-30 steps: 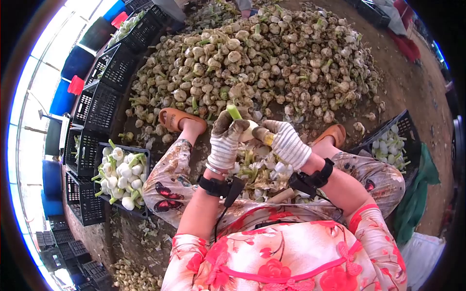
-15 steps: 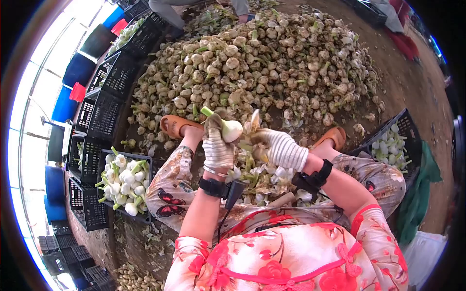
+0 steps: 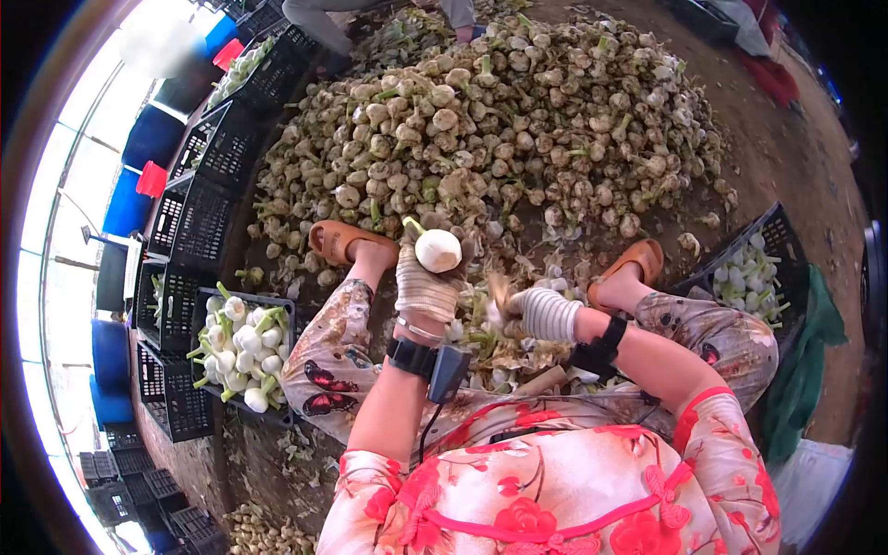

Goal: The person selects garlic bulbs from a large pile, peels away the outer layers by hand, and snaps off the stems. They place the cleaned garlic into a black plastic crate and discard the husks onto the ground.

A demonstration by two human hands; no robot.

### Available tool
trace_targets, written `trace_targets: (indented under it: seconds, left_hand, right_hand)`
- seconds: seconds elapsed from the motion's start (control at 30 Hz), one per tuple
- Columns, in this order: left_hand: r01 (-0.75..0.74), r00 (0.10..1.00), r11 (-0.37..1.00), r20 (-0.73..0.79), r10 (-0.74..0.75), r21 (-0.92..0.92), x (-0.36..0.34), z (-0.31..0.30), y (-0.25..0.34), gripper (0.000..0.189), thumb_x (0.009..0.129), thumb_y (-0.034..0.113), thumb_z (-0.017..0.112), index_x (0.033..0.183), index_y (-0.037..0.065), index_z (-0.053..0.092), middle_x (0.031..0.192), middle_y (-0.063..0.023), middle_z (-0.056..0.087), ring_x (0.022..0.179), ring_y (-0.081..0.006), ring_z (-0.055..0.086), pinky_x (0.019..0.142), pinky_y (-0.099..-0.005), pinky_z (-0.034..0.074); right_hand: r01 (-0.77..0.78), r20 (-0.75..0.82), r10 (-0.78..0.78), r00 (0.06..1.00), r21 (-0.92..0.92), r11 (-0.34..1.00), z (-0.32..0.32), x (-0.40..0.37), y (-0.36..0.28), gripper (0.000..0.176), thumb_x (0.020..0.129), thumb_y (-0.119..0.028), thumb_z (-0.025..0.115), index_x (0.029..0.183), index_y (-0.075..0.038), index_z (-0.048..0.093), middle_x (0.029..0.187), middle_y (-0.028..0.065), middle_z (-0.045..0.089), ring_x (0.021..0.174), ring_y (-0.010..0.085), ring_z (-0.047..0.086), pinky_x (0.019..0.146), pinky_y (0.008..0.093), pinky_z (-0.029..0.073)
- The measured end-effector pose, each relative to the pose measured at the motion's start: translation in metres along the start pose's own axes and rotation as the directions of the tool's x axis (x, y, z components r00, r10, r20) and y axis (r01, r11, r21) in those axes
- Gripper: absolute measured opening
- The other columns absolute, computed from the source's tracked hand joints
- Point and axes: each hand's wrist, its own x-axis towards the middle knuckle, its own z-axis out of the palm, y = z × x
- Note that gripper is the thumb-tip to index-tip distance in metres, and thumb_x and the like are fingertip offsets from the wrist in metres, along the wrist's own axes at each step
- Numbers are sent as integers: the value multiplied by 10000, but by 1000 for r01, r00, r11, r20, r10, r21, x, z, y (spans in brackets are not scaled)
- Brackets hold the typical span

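Note:
My left hand (image 3: pixel 427 282), in a striped knit glove with dirty fingers, is closed around a peeled white garlic bulb (image 3: pixel 438 251). A short green stem on the bulb points up and left. To the right and lower, my right hand (image 3: pixel 544 313), gloved as well, hovers over loose peelings (image 3: pixel 509 350) between my legs. Its fingers are smeared by motion, so what they hold, if anything, does not show clearly. Beyond both hands lies a large heap of unpeeled garlic (image 3: pixel 518 129).
A black crate of peeled garlic (image 3: pixel 290 356) stands by my left knee, another black crate (image 3: pixel 782 242) by my right. Stacked black crates (image 3: pixel 199 217) line the left side. A green cloth (image 3: pixel 805 370) hangs at right. Another person's leg (image 3: pixel 324 32) is behind the heap.
My right hand has moved down and away from the bulb, toward the peelings. My left hand has turned the bulb so its round white side faces up.

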Motion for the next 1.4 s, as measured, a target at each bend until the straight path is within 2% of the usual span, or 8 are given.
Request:
trace_targets:
  seconds: [0.27,0.33,0.5,0.6,0.93,1.07,1.23,1.4]
  left_hand:
    - [107,969,985,-238,-72,138,31,-23,-18,280,813,353,540,868,80,565,841,-99,613,817,-279,588,707,-435,529]
    - [144,941,964,-332,-64,222,43,-12,-38,233,804,326,565,866,102,558,775,-89,600,743,-240,591,683,-422,538]
    - [246,919,872,185,-349,424,-7,114,-140,301,823,352,564,981,97,541,964,-95,595,890,-272,582,757,-432,510]
    - [293,868,864,266,-420,409,-13,122,-158,383,841,400,526,1095,115,495,1040,-78,537,887,-260,547,795,-462,477]
    - [378,918,773,-312,-243,510,72,-38,-91,308,870,227,505,1136,75,469,953,-111,603,810,-243,601,620,-376,519]
    - [360,921,705,-354,-164,611,85,-67,-95,356,862,187,505,1194,77,439,1008,-103,591,825,-233,597,640,-371,524]
    - [386,919,655,-337,-207,649,99,-75,-107,394,864,149,487,1241,69,407,1077,-102,564,849,-227,589,662,-353,528]
    - [325,946,626,-247,-211,709,99,-57,-107,399,864,134,499,1253,94,414,1057,-88,573,825,-197,597,637,-318,529]
  right_hand:
    - [-37,-70,35,997,-17,999,-2,-12,23,262,689,-95,506,931,-83,605,747,178,610,676,338,598,606,415,463]
    - [-141,268,204,942,-235,962,27,18,80,277,713,-145,540,963,-44,607,780,168,626,737,324,604,622,415,464]
    - [-112,-64,99,993,-272,956,39,7,103,242,696,-158,518,834,-25,666,838,186,630,782,332,608,672,414,479]
    - [-142,97,195,976,-397,907,-10,-11,74,256,708,-178,517,872,-52,669,880,174,632,824,321,615,699,407,487]
    - [-753,-364,670,647,-168,636,-113,18,196,210,750,-179,519,797,-33,663,827,148,642,770,285,628,584,393,483]
    - [-768,-361,684,634,-193,610,-153,51,236,502,788,-56,500,1276,-116,394,1373,97,304,1145,279,443,910,391,414]
    - [-695,-264,693,671,-550,464,-156,72,259,494,813,-73,498,1288,-133,373,1333,90,359,1236,262,333,940,403,381]
    - [-862,-323,809,490,-41,506,-156,53,244,309,839,-152,510,1128,-47,480,1253,135,433,1109,319,453,865,426,433]
